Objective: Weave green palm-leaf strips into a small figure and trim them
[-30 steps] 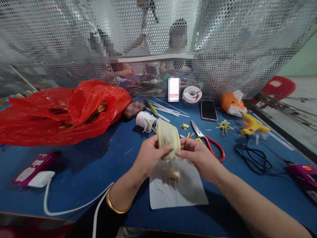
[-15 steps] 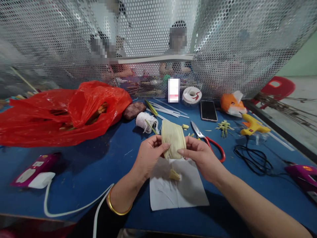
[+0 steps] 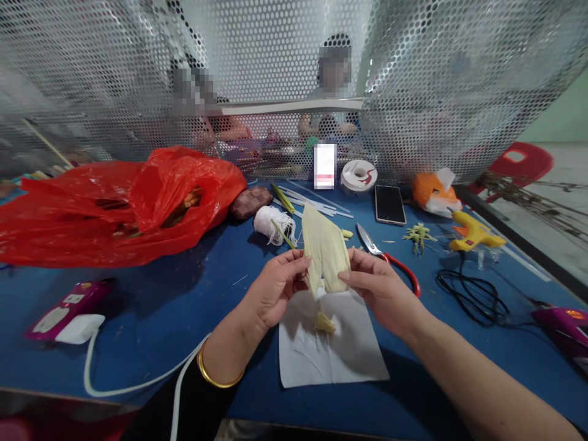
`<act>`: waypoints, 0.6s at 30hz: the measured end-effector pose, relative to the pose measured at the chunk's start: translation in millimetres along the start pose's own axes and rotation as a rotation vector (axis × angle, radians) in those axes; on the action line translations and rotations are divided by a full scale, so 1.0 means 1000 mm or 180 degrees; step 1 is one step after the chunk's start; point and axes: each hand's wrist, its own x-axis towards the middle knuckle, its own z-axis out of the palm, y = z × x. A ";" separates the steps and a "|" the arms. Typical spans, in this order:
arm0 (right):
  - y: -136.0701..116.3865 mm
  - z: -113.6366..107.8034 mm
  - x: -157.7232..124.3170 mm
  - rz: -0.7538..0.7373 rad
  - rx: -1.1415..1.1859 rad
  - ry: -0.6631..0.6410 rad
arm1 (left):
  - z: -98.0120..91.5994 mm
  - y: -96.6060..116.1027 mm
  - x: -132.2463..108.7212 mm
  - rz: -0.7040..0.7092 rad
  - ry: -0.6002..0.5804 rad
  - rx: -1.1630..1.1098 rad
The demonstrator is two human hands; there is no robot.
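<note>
A pale yellow-green corn husk point(image 3: 327, 254) is held up between my two hands, its upper end pointed. My left hand point(image 3: 281, 283) pinches its left edge between thumb and fingers. On the other side, my right hand point(image 3: 379, 285) grips the lower right edge, thumb in front. Beneath them a white sheet of paper point(image 3: 335, 364) lies on the blue table point(image 3: 184, 318), with a small yellowish folded piece point(image 3: 325, 323) on it. Red-handled scissors point(image 3: 386, 254) lie just beyond my right hand. A roll of white string point(image 3: 271, 225) sits beyond my left hand.
A red plastic bag point(image 3: 197, 177) spreads across the left. Purple power strips point(image 3: 68, 309) lie at both sides, with a white cable near my left forearm. At right are a yellow glue gun point(image 3: 475, 233), a phone point(image 3: 389, 205) and a black cord point(image 3: 473, 294). People sit behind the perforated curtain point(image 3: 271, 55).
The husk has shifted from a squarish, folded shape to a taller one with a pointed top and a split at the bottom. Both hands still hold its edges.
</note>
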 end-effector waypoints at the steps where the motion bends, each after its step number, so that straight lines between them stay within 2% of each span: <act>1: -0.001 0.001 0.000 0.0012 0.0034 -0.0006 | 0.000 0.000 0.000 0.0012 0.0006 0.0057; 6: -0.001 0.007 -0.002 0.0142 0.0092 0.0034 | 0.000 -0.001 -0.001 -0.0005 -0.0129 0.0396; 11: -0.001 0.009 -0.002 0.0166 0.0216 0.0170 | -0.002 0.000 -0.001 0.0055 -0.0113 0.0480; 15: 0.002 0.007 -0.002 0.0078 0.0209 0.0007 | -0.001 -0.003 -0.001 0.0085 -0.0213 0.0641; 18: 0.005 0.005 -0.002 0.0069 0.0117 -0.0120 | 0.000 -0.005 -0.001 0.0229 -0.0166 0.1041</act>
